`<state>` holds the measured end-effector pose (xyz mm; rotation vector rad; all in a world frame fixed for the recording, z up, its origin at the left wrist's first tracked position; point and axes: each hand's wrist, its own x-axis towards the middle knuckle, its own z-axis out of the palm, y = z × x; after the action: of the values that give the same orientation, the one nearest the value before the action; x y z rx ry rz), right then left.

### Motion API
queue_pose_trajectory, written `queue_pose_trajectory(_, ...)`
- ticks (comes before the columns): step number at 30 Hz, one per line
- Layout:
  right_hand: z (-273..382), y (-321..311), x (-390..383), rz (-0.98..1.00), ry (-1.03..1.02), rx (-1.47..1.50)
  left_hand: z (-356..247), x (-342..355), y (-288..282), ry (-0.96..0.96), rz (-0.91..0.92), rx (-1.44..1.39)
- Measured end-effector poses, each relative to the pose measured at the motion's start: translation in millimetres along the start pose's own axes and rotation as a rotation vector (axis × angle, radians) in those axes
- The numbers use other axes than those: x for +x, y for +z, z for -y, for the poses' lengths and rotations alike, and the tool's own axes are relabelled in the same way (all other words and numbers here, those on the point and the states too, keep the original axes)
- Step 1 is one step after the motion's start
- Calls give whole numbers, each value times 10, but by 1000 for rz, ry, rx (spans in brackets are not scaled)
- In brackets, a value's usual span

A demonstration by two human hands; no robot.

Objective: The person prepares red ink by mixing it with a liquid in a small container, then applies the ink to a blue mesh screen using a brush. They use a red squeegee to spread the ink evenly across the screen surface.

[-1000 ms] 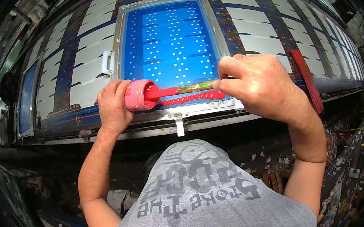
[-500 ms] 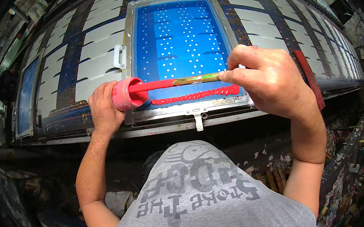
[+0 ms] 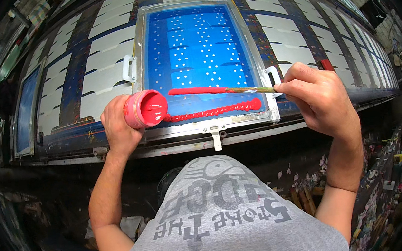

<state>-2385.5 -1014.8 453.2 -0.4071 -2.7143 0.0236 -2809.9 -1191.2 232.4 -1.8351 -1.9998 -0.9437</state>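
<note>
My left hand (image 3: pixel 118 123) grips a small pinkish-red jar (image 3: pixel 134 112), tilted so that its open mouth shows glossy red ink inside. Between the thumb and fingers of my right hand (image 3: pixel 319 97) is the bare end of a flat stick (image 3: pixel 250 90). Red ink coats its other end, which points left, just clear of the jar's mouth. Below the stick, a thick wavy line of red ink (image 3: pixel 215 111) lies along the near edge of a blue printing screen (image 3: pixel 189 41) with rows of small pale dots. A metal frame (image 3: pixel 243 23) surrounds the mesh.
White handles (image 3: pixel 128 68) stick out from the frame's sides, and a clamp (image 3: pixel 217 136) sits at its near edge. The long table carries rows of whitish panels (image 3: pixel 103 79). Another framed screen (image 3: pixel 28 112) stands at the far left; a red bar (image 3: pixel 326 65) lies behind my right hand.
The stick has come out of the jar and moved right with my right hand. The jar's mouth now faces more toward me, showing the ink inside.
</note>
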Motion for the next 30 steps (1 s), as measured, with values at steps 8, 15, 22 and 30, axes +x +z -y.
queue_pose_trajectory(8, -67, 28, -107, 25, -12, 43, -268, 83, 127, 24, -50, 20)
queue_pose_trajectory(15, -90, 14, -269, 44, 7, 48, -412, 151, 309, -52, -88, 50)
queue_pose_trajectory(22, -59, 80, -469, 67, 69, 102, -371, 249, 374, -170, -24, 46)
queue_pose_trajectory(30, -3, -48, -501, 83, 99, 4, 7, 571, -7, -696, 344, -885)
